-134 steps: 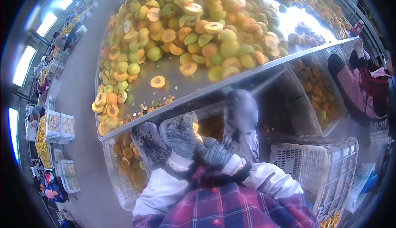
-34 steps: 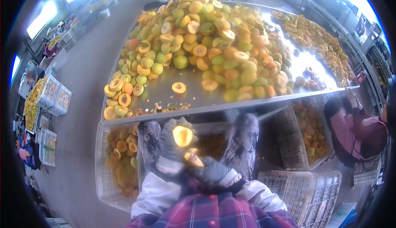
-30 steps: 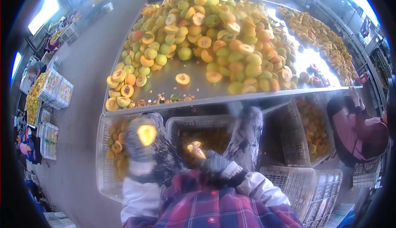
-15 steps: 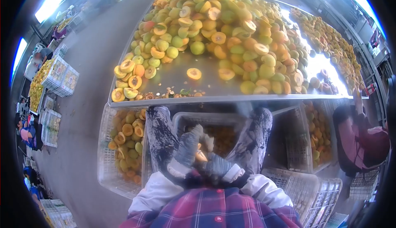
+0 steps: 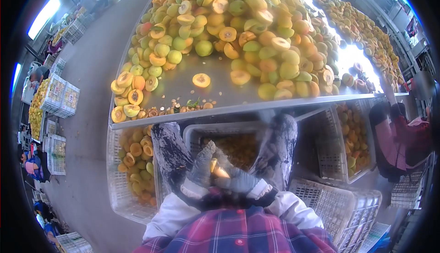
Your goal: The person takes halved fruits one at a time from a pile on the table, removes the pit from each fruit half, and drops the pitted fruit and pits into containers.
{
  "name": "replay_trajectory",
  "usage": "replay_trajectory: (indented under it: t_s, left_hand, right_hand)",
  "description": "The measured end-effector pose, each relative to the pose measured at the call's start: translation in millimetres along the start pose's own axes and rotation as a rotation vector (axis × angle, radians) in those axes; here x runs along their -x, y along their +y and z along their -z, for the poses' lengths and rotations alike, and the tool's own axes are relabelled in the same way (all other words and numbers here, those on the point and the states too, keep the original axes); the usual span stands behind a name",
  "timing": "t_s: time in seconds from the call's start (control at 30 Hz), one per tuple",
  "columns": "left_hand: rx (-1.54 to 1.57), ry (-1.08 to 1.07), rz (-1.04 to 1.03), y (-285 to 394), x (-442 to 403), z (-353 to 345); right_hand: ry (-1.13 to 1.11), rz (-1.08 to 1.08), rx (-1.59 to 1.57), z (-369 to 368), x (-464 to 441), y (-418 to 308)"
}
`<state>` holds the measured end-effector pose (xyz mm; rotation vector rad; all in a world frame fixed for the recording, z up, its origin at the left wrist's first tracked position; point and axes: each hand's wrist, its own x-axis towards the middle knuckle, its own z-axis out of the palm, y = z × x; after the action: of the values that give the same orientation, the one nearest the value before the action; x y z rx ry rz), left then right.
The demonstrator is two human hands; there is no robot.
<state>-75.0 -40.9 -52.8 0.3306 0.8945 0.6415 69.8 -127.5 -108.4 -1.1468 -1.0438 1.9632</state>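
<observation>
Both my hands wear grey gloves and meet over my lap, between my knees. My left hand (image 5: 200, 168) is closed around a cut yellow-orange peach (image 5: 222, 172), its flesh showing between the gloves. My right hand (image 5: 240, 180) is closed against the same fruit from the other side; whether it also grips a small tool is hidden. Below and beyond the hands, a crate (image 5: 192, 131) between my legs contains orange fruit pieces. On the metal table (image 5: 181, 90) ahead lie a heap of whole and halved peaches (image 5: 220, 33) and a lone peach half (image 5: 201, 80).
The table's raised front edge (image 5: 247, 108) runs just past my knees. Fruit-filled crates stand at left (image 5: 113, 179) and right (image 5: 327, 157), with another crate (image 5: 341, 207) by my right side. A co-worker (image 5: 398, 138) sits at right. Pits and scraps (image 5: 176, 108) lie near the edge.
The view has shifted, so the table appears further left and slightly turned. My hands have drawn closer together around the peach, and more of its cut flesh shows.
</observation>
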Motion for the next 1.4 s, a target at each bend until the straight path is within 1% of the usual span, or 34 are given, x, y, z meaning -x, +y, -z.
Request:
replay_trajectory:
  t_s: [0.03, 0.1, 0.13, 0.17, 0.2, 0.23, 0.3, 0.33, 0.4, 0.43, 0.5, 0.53, 0.6, 0.63, 0.7, 0.73, 0.8, 0.83, 1.0, 1.03, 1.07, 1.1, 1.2, 1.23, 1.27, 1.3, 1.33, 1.37, 1.4]
  left_hand:
    - [0.053, -0.029, 0.006, -4.9, -6.4, 8.9]
    - [0.156, -0.093, 0.021, -18.7, -22.2, 26.4]
    - [0.154, -0.096, 0.024, -31.1, -36.1, 38.5]
    - [0.089, 0.171, -0.066, -45.5, -51.7, 52.0]
    - [0.023, 0.436, -0.160, -48.8, -54.6, 51.1]
    - [0.024, 0.429, -0.165, -49.0, -53.0, 53.8]
    - [-0.087, -0.049, -0.149, -42.9, -42.1, 55.6]
    - [-0.087, -0.055, -0.155, -35.9, -31.5, 41.8]
    - [0.128, -0.223, -0.112, -19.3, -8.0, 11.2]
    - [0.128, -0.225, -0.116, -9.0, 5.8, -2.1]
    - [-0.048, -0.021, -0.143, 5.6, 24.9, -22.3]
    - [-0.049, -0.027, -0.148, 2.9, 14.3, -12.5]
    - [0.112, -0.073, -0.161, -6.3, -22.6, 22.8]
    - [0.125, -0.001, -0.197, -10.1, -27.5, 25.9]
    - [0.066, 0.204, -0.276, -19.4, -37.4, 26.3]
    - [0.035, 0.275, -0.299, -23.0, -41.8, 24.6]
    - [-0.015, 0.380, -0.322, -29.8, -49.4, 22.7]
    - [-0.042, 0.424, -0.323, -34.5, -54.7, 22.2]
    - [-0.197, 0.584, -0.272, -49.1, -77.5, 24.2]
    - [-0.235, 0.600, -0.264, -50.4, -80.2, 25.3]
    - [-0.242, 0.602, -0.259, -49.6, -77.9, 23.6]
    - [-0.279, 0.532, -0.266, -46.1, -71.7, 18.5]
    - [-0.377, 0.317, -0.283, -32.2, -50.1, -2.7]
    - [-0.406, 0.246, -0.289, -30.0, -48.9, -5.1]
    - [-0.410, 0.247, -0.283, -31.4, -55.0, -1.6]
    - [-0.467, 0.279, -0.217, -35.1, -64.5, 5.0]
    - [-0.524, 0.312, -0.150, -35.5, -67.5, 5.9]
    - [-0.528, 0.313, -0.144, -34.6, -67.5, 8.6]
    - [-0.346, 0.327, -0.086, -30.1, -62.4, 4.8]
  right_hand:
    - [0.000, 0.000, 0.001, -9.6, 3.9, -18.6]
    - [0.218, 0.159, 0.624, -29.6, 18.3, -52.5]
    - [0.223, 0.158, 0.623, -30.0, 12.8, -36.7]
    - [0.243, 0.161, 0.639, -29.2, 4.1, -7.5]
    - [0.262, 0.166, 0.658, -31.7, 2.2, -9.0]
    - [0.266, 0.171, 0.664, -26.8, 5.0, -12.2]
    - [0.091, 0.560, 0.864, -15.8, 15.8, -33.0]
    - [0.092, 0.564, 0.871, -19.0, 20.4, -44.2]
    - [0.035, 0.034, 0.014, -26.0, 26.3, -59.4]
    - [0.034, 0.036, 0.018, -27.3, 25.8, -56.8]
    - [0.092, 0.199, 0.575, -26.7, 21.4, -41.7]
    - [0.095, 0.204, 0.581, -23.8, 12.7, -23.7]
    - [0.132, 0.537, 0.405, -19.8, -8.6, 12.4]
    - [0.126, 0.538, 0.399, -26.0, -8.2, 5.3]
    - [0.146, 0.073, -0.230, -35.2, -6.1, -8.0]
    - [0.143, 0.077, -0.229, -33.2, -8.8, -0.5]
    - [0.222, 0.426, 0.540, -25.1, -14.1, 19.4]
    - [0.227, 0.424, 0.539, -23.2, -12.9, 26.5]
    - [0.308, 0.278, 0.365, -17.4, -9.3, 40.0]
    - [0.311, 0.277, 0.359, -19.5, -0.7, 22.0]
    - [0.301, 0.190, 0.557, -24.2, 14.3, -12.7]
    - [0.290, 0.099, 0.754, -26.2, 22.4, -30.9]
    - [0.352, 0.051, 0.816, -22.4, 20.0, -23.8]
    - [0.354, 0.048, 0.811, -17.7, 13.7, -10.1]
    - [0.373, 0.039, 0.674, -11.6, 3.7, 11.8]
    - [0.389, 0.029, 0.536, -8.3, -1.2, 24.3]
    - [0.388, 0.023, 0.529, -11.9, 5.9, 3.8]
    - [0.328, 0.019, 0.688, -14.6, 14.4, -18.6]
    - [0.267, 0.014, 0.847, -15.7, 18.7, -34.2]
